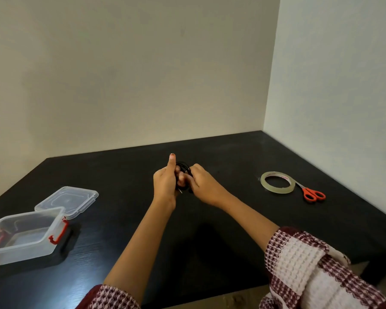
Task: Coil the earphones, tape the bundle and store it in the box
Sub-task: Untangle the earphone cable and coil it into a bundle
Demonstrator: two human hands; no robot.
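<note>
Both the left hand (pixel 165 185) and right hand (pixel 204 186) grip the earphones (pixel 183 167); tape (pixel 276 190) lies rightward, nearer the right.

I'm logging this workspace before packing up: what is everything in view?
earphones: one, black, coiled between both hands, mid-table
box: one, clear with red latches, open, near left
lid: one, clear, just behind the box
tape roll: one, clear, far right
scissors: one pair, orange handles, beside the tape roll
table: one, black
left hand: holds earphones, thumb up
right hand: pinches earphones
sleeves: two, maroon-and-white
</note>
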